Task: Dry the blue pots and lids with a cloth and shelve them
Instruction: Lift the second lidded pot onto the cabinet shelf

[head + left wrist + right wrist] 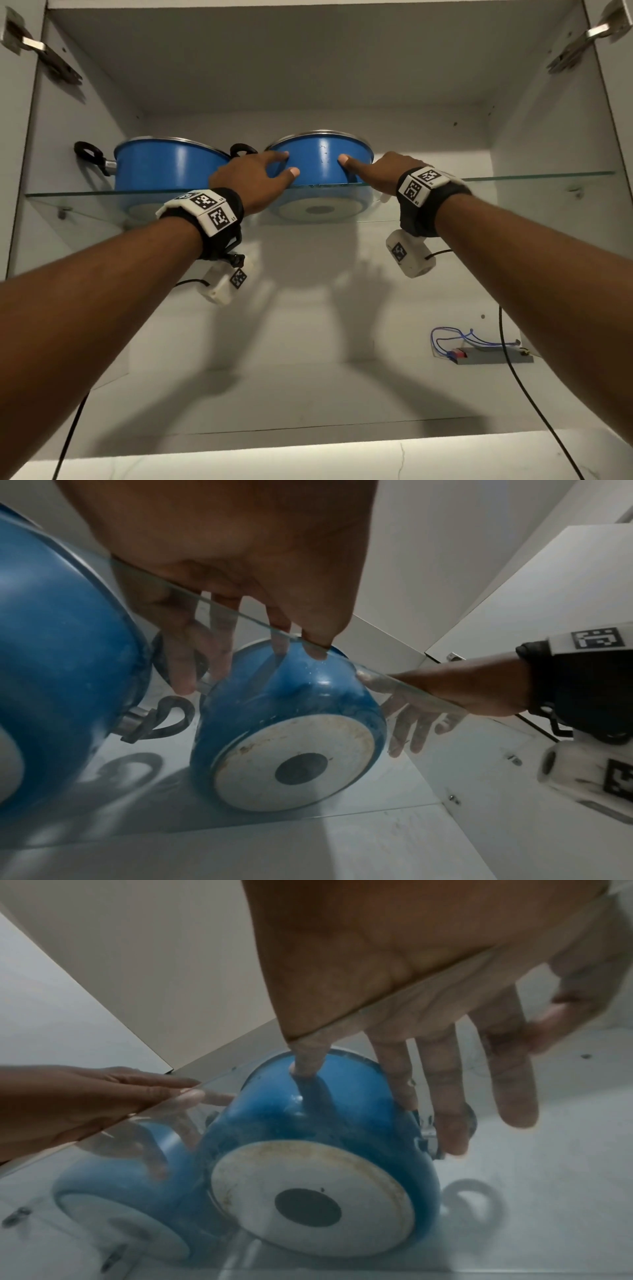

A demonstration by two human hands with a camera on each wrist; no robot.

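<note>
Two blue pots stand side by side on a glass shelf inside a white cabinet. The larger left pot has black loop handles. Both my hands are on the smaller right pot. My left hand touches its left side with straight fingers and thumb. My right hand has its thumb on the front wall and its straight fingers along the right side. Seen through the glass, both pots' pale bases sit flat.
The cabinet's white side walls carry metal hinges. To the right of the small pot the shelf is bare glass. In the compartment below, a grey electrical box with blue wires lies at the right. Black cables hang from my wrists.
</note>
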